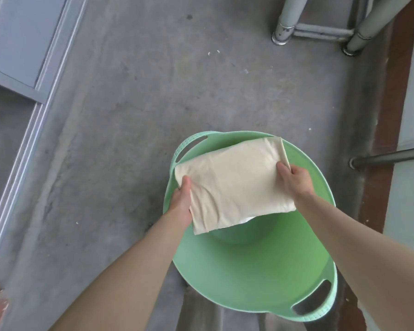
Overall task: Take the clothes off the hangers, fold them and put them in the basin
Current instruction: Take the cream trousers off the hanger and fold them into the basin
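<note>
Grey concrete floor (134, 96), stained and flecked with pale bits, fills most of what you see. A pale blue-grey door frame (29, 130) runs along your left, and a red-brown strip (390, 130) edges the white wall on your right. Two grey metal posts (287, 22) joined by a crossbar stand at the far right, well apart from your work. A thinner metal rod (392, 156) juts in from the right wall near the basin without reaching it. The mint-green basin (237, 278) sits on the floor right in front of you, with one handle slot (194, 144) on its far left rim and another (312, 301) on its near right rim. You hold the folded beige garment (234, 185) over the basin's far half, covering part of the rim there. Its long axis runs from your near left to your far right, the right end farther from you. Your left hand (182, 201) grips the left short edge, thumb on top. Your right hand (296, 180) pinches the right short edge the same way. A bit of white cloth (245, 220) shows under the garment's near edge, inside the basin.
</note>
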